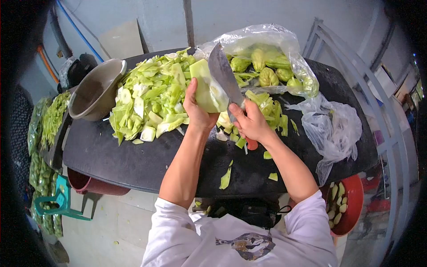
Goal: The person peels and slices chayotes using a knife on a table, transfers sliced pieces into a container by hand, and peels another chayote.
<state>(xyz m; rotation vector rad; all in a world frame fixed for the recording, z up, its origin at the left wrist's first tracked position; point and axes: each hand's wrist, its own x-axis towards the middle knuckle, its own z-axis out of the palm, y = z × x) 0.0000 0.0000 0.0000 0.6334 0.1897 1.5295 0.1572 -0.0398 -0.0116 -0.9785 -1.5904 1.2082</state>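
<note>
Fingers of the left hand (199,107) grip a green chunk (203,82), those of the right hand (254,123) a knife (225,74); slicing seems in hand, another stroke calling for steady support.

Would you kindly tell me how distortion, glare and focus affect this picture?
In the head view, the corners are black and the gray railing bows, suggesting wide-angle distortion; same head view, highlights fleck the clear plastic bag; also in the head view, the left hand, right hand and knife look fairly sharp.
</note>
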